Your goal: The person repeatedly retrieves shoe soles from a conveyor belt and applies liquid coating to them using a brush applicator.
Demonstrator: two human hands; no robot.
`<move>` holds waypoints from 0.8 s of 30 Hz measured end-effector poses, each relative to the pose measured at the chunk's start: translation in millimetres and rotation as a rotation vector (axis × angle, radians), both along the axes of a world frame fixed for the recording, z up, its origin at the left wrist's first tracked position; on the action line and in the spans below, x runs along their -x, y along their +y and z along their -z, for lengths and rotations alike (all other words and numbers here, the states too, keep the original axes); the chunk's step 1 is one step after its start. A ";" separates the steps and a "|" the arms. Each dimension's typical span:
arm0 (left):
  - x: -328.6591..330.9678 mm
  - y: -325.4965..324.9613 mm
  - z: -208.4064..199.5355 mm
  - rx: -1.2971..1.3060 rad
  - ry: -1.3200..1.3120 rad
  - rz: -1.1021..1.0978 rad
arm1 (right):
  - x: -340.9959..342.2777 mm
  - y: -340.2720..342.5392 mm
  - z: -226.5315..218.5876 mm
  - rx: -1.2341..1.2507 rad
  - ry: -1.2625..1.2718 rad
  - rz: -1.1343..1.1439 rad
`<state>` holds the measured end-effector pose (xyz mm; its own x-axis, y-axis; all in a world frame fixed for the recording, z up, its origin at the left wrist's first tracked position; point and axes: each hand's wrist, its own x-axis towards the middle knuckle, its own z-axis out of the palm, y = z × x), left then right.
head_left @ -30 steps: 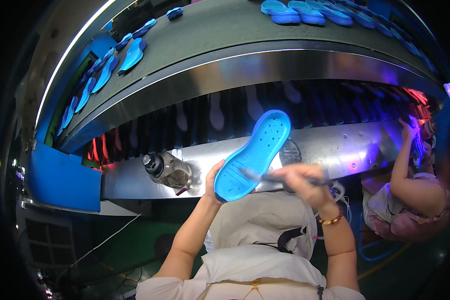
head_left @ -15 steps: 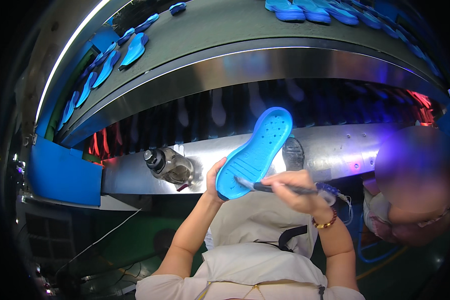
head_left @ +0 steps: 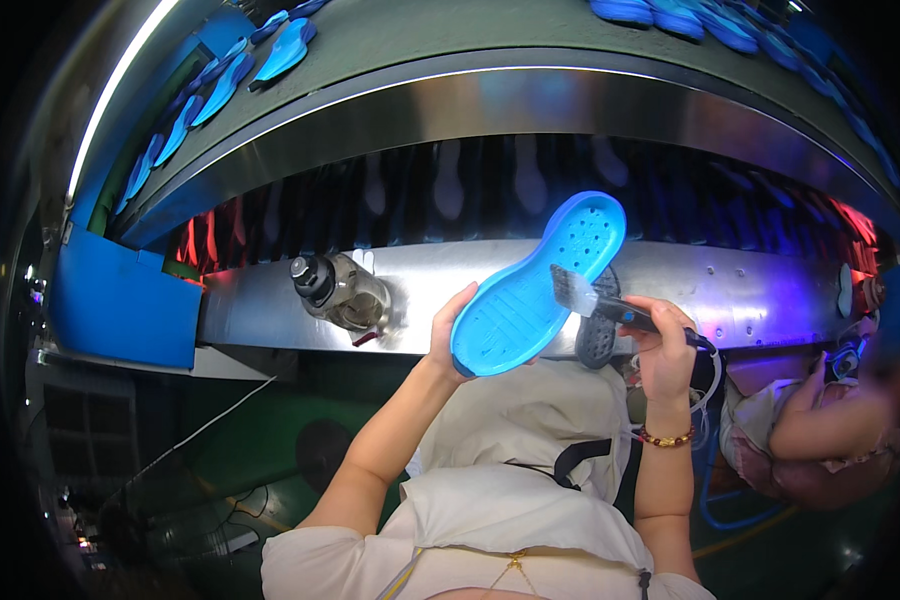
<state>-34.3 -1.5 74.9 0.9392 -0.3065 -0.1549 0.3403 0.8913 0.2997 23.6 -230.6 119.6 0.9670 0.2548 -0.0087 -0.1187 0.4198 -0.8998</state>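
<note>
A bright blue shoe sole (head_left: 510,315) is tilted in front of me, its inner side up, with small holes at the far end and ridges toward the near end. My left hand (head_left: 447,335) grips its near end by the left edge. In my right hand (head_left: 667,345) is a flat brush (head_left: 632,316) with a dark handle, pointing left. Its bristles lie over the middle of the sole; whether they touch it I cannot tell. A dark textured sole (head_left: 597,338) rests on the metal ledge, partly hidden behind the blue sole and brush.
A clear bottle with a black cap (head_left: 355,297) stands on the metal ledge (head_left: 245,305) to the left. Beyond runs a green conveyor belt (head_left: 450,30) carrying several blue soles (head_left: 285,52). Another person (head_left: 815,425) sits at the right. A blue machine panel (head_left: 125,300) is far left.
The brush has moved from the sole's near end up to its middle, with the handle now held more upright by my right hand. The blue sole sits farther right in the view.
</note>
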 end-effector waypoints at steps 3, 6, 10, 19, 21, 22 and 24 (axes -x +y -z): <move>-0.6 -0.3 1.0 0.010 0.017 -0.015 | 0.8 -7.4 -3.8 -0.051 0.006 0.063; 0.4 -0.9 3.4 0.041 -0.002 -0.020 | 4.1 -17.1 -7.9 -0.124 0.029 0.104; 8.4 5.1 8.5 0.047 -0.028 -0.074 | 9.0 -35.8 3.5 -0.254 0.063 0.154; -70.6 45.2 -147.4 -0.306 -0.529 -0.322 | 6.1 -72.1 27.4 -0.174 0.022 0.241; -110.7 65.7 -171.0 -0.228 -0.521 -0.418 | 4.8 -63.9 23.5 -0.186 0.058 0.227; -133.3 78.6 -174.9 -0.034 -0.468 -0.512 | 3.2 -60.0 21.7 -0.203 0.085 0.226; -162.1 81.2 -185.0 0.258 -0.158 -0.791 | 2.9 -60.7 26.2 -0.264 0.063 0.084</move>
